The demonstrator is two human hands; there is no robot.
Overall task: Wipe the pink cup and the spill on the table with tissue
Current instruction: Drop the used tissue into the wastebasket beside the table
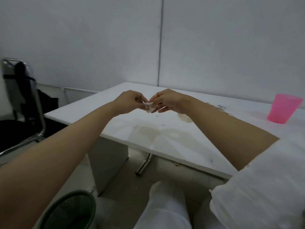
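- Pinches wadded tissue (148, 107) between left grip (130, 100) and right grip (166, 100), fingertips of both curled on it, above desk (206, 149).
- Shows brownish spill (153, 133) spread on desk beneath and nearer.
- Stands upright at desk's far right, well apart: cup (284, 108).

Both hands are raised above the white table (206, 156), fingertips meeting. The left hand (130, 101) and right hand (166, 100) pinch one small crumpled tissue wad (148, 107) between them. A brownish spill (158, 133) spreads across the tabletop below. The pink cup (283, 108) stands upright at the right, well apart from the hands. A green wastebasket (71, 210) sits on the floor.
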